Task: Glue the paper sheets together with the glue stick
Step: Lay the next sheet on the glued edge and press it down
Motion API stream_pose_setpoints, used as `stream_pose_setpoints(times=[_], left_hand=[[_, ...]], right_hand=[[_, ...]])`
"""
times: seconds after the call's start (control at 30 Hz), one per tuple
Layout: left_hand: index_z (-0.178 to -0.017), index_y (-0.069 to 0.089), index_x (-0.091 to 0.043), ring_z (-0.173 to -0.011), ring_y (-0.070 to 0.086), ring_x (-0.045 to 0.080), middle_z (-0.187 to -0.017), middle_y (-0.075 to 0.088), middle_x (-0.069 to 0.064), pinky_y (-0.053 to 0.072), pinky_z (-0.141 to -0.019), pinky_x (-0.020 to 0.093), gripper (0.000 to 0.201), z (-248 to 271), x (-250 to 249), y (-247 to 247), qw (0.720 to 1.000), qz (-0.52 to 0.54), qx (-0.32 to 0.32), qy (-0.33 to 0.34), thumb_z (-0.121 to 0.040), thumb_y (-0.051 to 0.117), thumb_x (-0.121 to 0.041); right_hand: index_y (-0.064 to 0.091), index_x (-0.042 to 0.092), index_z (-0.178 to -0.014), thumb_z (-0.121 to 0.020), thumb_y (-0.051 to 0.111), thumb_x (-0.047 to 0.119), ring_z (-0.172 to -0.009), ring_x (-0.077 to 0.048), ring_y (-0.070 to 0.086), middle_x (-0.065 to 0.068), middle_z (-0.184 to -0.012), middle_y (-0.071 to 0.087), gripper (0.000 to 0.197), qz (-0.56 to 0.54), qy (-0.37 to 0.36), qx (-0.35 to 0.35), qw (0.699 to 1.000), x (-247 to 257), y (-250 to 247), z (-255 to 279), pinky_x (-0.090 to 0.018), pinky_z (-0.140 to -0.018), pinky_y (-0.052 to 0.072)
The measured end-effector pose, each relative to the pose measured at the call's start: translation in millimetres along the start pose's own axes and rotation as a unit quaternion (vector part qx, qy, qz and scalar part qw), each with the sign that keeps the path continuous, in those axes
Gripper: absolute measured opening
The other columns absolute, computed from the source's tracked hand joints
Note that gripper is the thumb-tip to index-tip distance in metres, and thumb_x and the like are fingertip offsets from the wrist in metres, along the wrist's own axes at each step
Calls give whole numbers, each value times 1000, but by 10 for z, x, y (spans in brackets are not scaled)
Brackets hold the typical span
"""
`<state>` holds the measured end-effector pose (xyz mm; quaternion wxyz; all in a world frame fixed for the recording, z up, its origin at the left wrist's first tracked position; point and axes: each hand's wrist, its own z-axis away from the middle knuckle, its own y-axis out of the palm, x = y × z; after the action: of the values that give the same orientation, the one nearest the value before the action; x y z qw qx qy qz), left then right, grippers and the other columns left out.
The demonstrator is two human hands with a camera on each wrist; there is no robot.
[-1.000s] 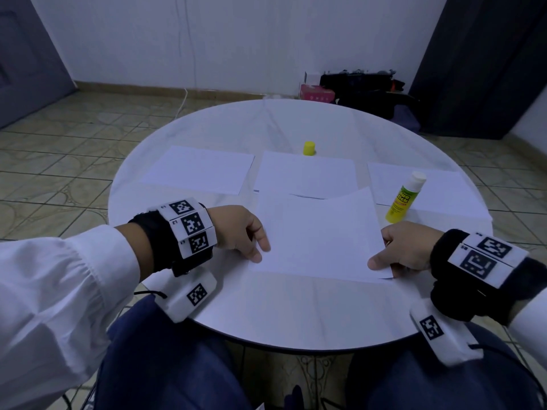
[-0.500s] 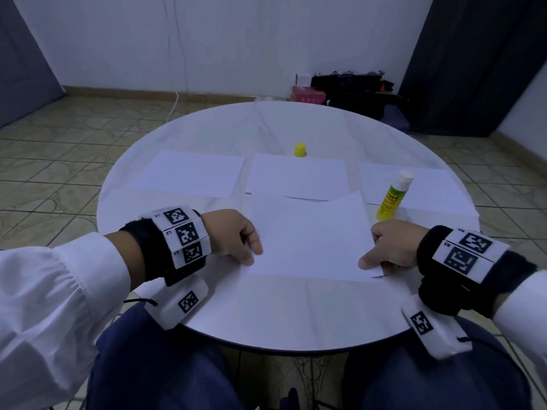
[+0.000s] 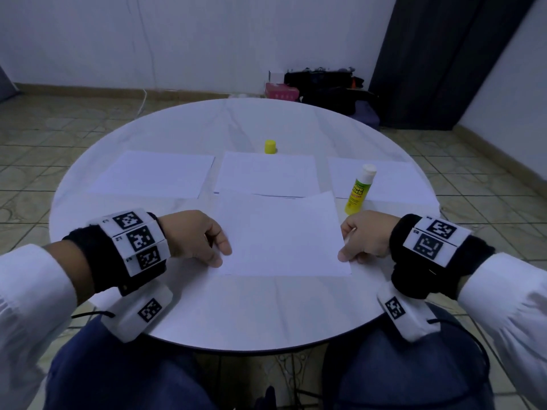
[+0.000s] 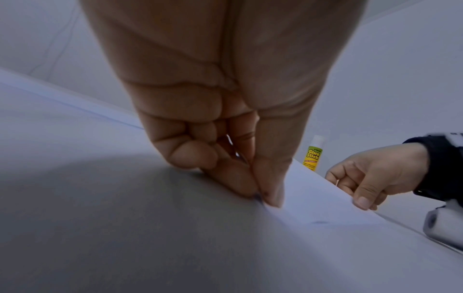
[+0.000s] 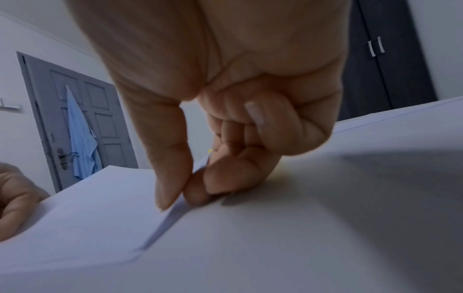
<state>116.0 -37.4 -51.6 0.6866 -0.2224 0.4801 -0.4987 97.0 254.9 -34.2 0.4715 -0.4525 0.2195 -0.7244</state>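
A white paper sheet (image 3: pixel 281 235) lies near the front of the round table, its far edge over the middle sheet (image 3: pixel 268 174). My left hand (image 3: pixel 219 255) pinches its left edge between thumb and forefinger, as the left wrist view shows (image 4: pixel 265 196). My right hand (image 3: pixel 344 250) pinches its right edge (image 5: pixel 180 198). The uncapped glue stick (image 3: pixel 359 189) stands upright just beyond my right hand, on the edge of the right sheet (image 3: pixel 390 179). Its yellow cap (image 3: pixel 270 147) stands behind the middle sheet.
Another white sheet (image 3: pixel 154 173) lies at the left of the table (image 3: pixel 236 306). Bags and a pink box (image 3: pixel 281 91) sit on the floor by the far wall. A dark cabinet (image 3: pixel 444 54) stands at the back right.
Both hands keep their pinch on the near sheet. The sheet has turned slightly so its edges square up with the table front. The head view has shifted a little.
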Motion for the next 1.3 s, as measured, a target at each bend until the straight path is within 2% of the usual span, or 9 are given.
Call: stream_pose_setpoints(times=[0.37,0.57,0.73,0.93,1.03,1.1,1.2,1.23,1.3], left_hand=[[-83,69,-32,-48,49,-3,-63,59,-10,36,-47,7,18,-8,21,-3,1000,8,2,-5,-77,79,-18],[-83,69,-32,-49,49,-2,-62,57,-11,35,-46,7,18,-5,15,6,1000,9,2,-3,-77,79,-18],[-83,69,-31,-55,50,3,-62,57,-10,36,-48,7,18,-7,8,-10,1000,4,3,-1,-77,79,-17],[-84,69,-30,-57,51,4,-64,58,-9,34,-46,6,18,-13,4,-8,1000,1,5,-4,-77,78,-17],[-84,68,-29,-57,51,3,-68,60,-8,36,-47,7,17,-31,10,-12,1000,-5,9,-5,-78,78,-17],[-83,65,-27,-50,51,-1,-68,61,-8,36,-46,8,16,-40,-4,-7,999,-31,12,-6,-78,77,-17],[-82,61,-23,-47,51,4,-76,64,-6,39,-46,14,18,-37,-63,-39,994,-101,19,-40,-77,77,-29],[-80,60,-23,-50,51,7,-77,63,-5,40,-48,16,22,-34,-97,-70,989,-137,26,-54,-76,78,-35],[-81,63,-22,-54,49,6,-69,58,-7,38,-47,15,27,-48,-222,-140,972,-222,44,-64,-75,77,-43]], right_hand=[[58,10,-93,-72,77,6,-52,-11,52,2,-63,59,28,22,-1,-5,1000,-10,7,-14,-12,-37,34],[62,3,-102,-70,80,7,-61,-16,56,-2,-73,63,37,24,1,-12,1000,-14,19,-20,-26,-66,47],[62,1,-104,-69,80,7,-72,-20,59,-5,-82,65,40,26,2,-13,1000,-10,17,-16,-32,-77,51],[62,2,-105,-69,80,8,-73,-21,58,-5,-81,64,41,30,9,-18,999,2,19,6,-32,-77,51],[60,2,-105,-71,80,10,-73,-18,56,-2,-80,62,40,54,15,-26,998,42,23,33,-28,-72,48],[53,4,-117,-74,78,16,-85,-19,56,-4,-96,59,51,105,26,-37,993,82,28,60,-26,-74,45],[23,13,-146,-74,78,19,-117,-25,49,-8,-135,45,90,128,12,-45,991,84,24,51,-27,-90,42],[18,17,-150,-76,77,19,-126,-23,44,-4,-144,39,95,138,-4,-35,990,93,14,59,-26,-96,39],[22,21,-150,-80,74,20,-135,-18,35,2,-151,32,87,177,-19,-9,984,115,-7,69,-23,-104,32]])
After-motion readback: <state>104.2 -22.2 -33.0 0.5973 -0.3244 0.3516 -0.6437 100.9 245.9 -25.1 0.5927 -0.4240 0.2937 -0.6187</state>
